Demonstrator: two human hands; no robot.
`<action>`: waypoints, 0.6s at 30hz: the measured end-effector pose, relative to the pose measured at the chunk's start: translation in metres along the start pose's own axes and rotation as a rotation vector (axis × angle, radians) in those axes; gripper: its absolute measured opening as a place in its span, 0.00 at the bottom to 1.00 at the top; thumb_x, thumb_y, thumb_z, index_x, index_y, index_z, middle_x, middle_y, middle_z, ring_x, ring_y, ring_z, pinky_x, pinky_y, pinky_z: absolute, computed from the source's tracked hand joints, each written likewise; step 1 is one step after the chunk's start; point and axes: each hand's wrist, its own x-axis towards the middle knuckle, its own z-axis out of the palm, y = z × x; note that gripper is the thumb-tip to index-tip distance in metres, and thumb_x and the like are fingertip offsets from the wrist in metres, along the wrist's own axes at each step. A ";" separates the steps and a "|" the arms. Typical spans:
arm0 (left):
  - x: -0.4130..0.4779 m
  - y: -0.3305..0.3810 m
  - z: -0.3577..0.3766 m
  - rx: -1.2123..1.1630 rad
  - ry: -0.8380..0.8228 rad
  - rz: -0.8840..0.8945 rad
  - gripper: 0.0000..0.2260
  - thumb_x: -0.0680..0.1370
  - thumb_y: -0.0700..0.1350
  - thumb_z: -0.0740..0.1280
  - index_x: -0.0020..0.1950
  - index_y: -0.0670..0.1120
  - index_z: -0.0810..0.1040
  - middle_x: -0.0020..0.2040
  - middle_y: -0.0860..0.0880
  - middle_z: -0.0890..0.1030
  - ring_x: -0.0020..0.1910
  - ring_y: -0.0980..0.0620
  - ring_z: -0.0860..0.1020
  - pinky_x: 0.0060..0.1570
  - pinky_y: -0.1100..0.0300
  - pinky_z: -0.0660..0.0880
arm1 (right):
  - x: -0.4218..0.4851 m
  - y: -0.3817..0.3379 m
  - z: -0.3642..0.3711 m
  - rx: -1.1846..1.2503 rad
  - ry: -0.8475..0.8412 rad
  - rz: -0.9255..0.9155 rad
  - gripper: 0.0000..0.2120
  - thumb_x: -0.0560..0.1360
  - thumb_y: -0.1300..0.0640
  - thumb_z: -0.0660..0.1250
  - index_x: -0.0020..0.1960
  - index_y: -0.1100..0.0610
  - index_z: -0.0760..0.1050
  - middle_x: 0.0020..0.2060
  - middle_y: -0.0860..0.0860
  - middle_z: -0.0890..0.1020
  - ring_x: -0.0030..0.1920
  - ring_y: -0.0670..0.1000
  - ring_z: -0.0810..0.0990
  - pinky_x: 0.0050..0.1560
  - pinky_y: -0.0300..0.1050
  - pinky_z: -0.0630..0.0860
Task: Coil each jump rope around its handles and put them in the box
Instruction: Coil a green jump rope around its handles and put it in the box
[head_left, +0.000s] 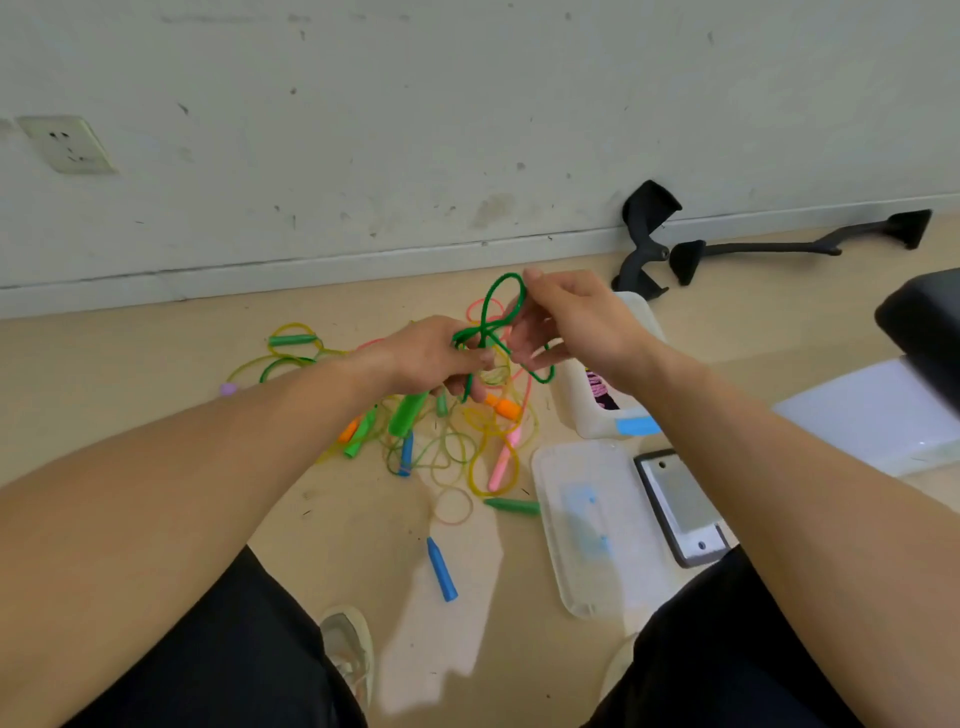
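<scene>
L hand (431, 358): fingers curled round a green handle (408, 415), which sticks out below the palm toward the person. Can't tell if a 2nd handle is in the same grip.

R hand (576, 322): thumb + forefinger pinch the green rope (497, 306) at the top of a loop; other fingers loosely spread. The rope runs btw both hands in several loops, held up off the floor. One loop hangs under the R fingers. Hands close, not touching.

Box (582, 410): white, open, on the floor just beneath the R wrist and partly hidden by it. Coiled pink rope (600, 387) inside, blue tape (638, 426) on the near rim. Lid (587, 525) lies flat beside the R forearm, on the person's side of the box.

Tangle of ropes (467, 447) lies on the floor under the L hand, w/ yellow, pink + green cords and orange, blue + pink handles. Loose blue handle (441, 569) lies btw the forearms, nearer the person.
</scene>
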 end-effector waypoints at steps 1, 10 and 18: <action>-0.002 0.000 -0.003 -0.012 0.020 -0.009 0.11 0.83 0.48 0.63 0.51 0.41 0.79 0.40 0.46 0.86 0.35 0.52 0.79 0.42 0.54 0.74 | 0.001 0.002 -0.003 -0.052 -0.011 0.048 0.20 0.84 0.53 0.56 0.47 0.66 0.78 0.33 0.58 0.81 0.35 0.57 0.80 0.41 0.50 0.78; -0.055 0.002 -0.045 -0.135 0.099 -0.107 0.13 0.83 0.51 0.62 0.46 0.44 0.80 0.33 0.47 0.84 0.27 0.55 0.76 0.28 0.65 0.72 | 0.038 0.048 0.057 -1.162 -0.452 0.143 0.29 0.79 0.55 0.62 0.79 0.52 0.60 0.73 0.56 0.71 0.71 0.58 0.70 0.67 0.47 0.68; -0.098 -0.004 -0.069 -0.367 0.096 -0.135 0.13 0.82 0.50 0.62 0.47 0.42 0.80 0.27 0.47 0.79 0.24 0.53 0.71 0.24 0.64 0.68 | 0.077 0.067 0.142 -1.249 -0.534 -0.008 0.31 0.77 0.55 0.64 0.78 0.50 0.60 0.72 0.58 0.70 0.70 0.60 0.71 0.65 0.55 0.73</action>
